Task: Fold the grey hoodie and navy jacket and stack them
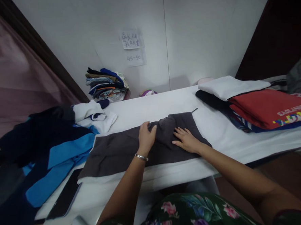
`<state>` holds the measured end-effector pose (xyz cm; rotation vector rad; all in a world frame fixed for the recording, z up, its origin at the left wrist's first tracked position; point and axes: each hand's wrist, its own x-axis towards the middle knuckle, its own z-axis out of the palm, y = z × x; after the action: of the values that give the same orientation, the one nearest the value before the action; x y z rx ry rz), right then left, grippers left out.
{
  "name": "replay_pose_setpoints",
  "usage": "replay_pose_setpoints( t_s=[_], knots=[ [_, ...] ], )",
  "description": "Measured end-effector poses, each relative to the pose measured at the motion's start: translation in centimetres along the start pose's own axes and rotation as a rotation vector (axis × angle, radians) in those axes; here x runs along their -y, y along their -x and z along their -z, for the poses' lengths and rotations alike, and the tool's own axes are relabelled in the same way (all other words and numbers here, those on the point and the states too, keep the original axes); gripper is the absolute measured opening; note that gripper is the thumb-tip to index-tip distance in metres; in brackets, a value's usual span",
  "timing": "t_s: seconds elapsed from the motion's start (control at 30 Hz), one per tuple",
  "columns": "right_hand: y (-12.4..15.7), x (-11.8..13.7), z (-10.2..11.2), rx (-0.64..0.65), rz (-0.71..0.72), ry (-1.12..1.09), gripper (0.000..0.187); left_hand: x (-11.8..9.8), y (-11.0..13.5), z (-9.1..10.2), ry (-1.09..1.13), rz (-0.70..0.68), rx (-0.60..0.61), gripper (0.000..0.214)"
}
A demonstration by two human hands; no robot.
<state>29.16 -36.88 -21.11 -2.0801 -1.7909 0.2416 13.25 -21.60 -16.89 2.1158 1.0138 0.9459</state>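
A dark grey garment (122, 150), folded into a long strip, lies across the white-covered table, with a thin dark cord sticking out at its far right corner. My left hand (146, 137) rests on its middle near the far edge, thumb and fingers apart beside a rumpled patch of cloth. To the right, my right hand (186, 139) lies flat on the same garment with fingers spread. A bracelet circles my left wrist. The cloth under both palms is hidden.
Loose dark and blue clothes (66, 148) heap up at the left, beside a dark flat device (65, 194). A folded stack of clothes (108, 84) stands at the back. Folded red clothing (267, 107) and a white piece (232, 87) are piled at right. Paper notes (133, 47) hang on the wall.
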Motion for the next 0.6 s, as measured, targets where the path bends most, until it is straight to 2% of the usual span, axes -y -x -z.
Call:
replay_pose_setpoints(
  t_s=[0.1, 0.17, 0.23, 0.27, 0.33, 0.4, 0.5, 0.6],
  knots=[
    [-0.4, 0.4, -0.3, -0.117, 0.015, -0.019, 0.068, -3.1, 0.4, -1.0, -0.081, -0.429, 0.129, 0.041],
    [-0.6, 0.6, -0.7, -0.102, 0.041, -0.021, 0.069, -3.7, 0.4, -2.0, -0.164, -0.603, 0.283, 0.040],
    [-0.5, 0.4, -1.2, 0.001, 0.046, -0.005, 0.067, -2.7, 0.0, -3.2, -0.282, -0.580, 0.412, 0.036],
    [-0.3, 0.2, -1.4, 0.053, 0.039, 0.006, 0.065, -1.7, -0.2, -3.7, -0.341, -0.500, 0.451, 0.033],
    [0.2, -0.1, -1.9, 0.112, 0.025, 0.022, 0.065, 0.5, -0.4, -4.5, -0.422, -0.325, 0.450, 0.034],
    [0.7, -0.3, -2.1, 0.117, 0.023, 0.025, 0.065, 2.2, -0.4, -5.0, -0.447, -0.280, 0.399, 0.035],
    [0.7, -0.3, -1.3, 0.128, 0.016, -0.005, 0.066, 2.9, -0.1, -5.3, -0.464, -0.320, 0.379, 0.036],
    [-0.7, -1.0, 0.5, -0.024, -0.006, 0.030, 0.064, 2.5, 0.0, -5.1, -0.487, -0.334, 0.404, 0.037]
  ],
)
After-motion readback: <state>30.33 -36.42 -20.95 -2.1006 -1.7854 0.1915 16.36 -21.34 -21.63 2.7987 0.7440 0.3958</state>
